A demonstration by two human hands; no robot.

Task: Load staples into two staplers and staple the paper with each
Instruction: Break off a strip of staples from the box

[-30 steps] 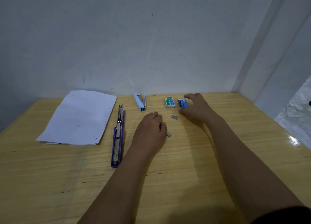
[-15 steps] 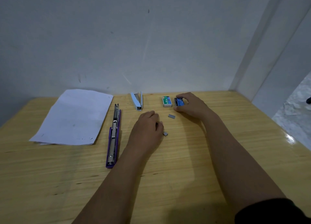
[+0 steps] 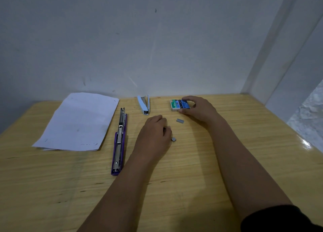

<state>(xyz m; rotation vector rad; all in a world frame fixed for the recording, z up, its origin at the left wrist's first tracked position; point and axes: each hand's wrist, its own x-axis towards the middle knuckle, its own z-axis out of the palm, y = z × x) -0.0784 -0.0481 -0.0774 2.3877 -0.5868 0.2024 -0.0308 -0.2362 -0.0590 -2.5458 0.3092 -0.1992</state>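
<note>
Indoors, wooden table (image 3: pixel 209 179) abuts grey wall (image 3: pixel 139 39); right hand (image 3: pixel 199 107) pinches blue staple box (image 3: pixel 185 104); left hand (image 3: pixel 153 135) curled, contents unclear

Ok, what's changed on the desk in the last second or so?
The right hand closed its grip on the blue staple box and slid it left, so it now touches the green box. The left hand stayed resting by the loose staples, and the purple stapler, blue stapler and paper lie as before.

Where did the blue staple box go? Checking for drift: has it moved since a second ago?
Yes. The blue box slid left, closing the gap to touch the green box, gripped by the right hand.
</note>
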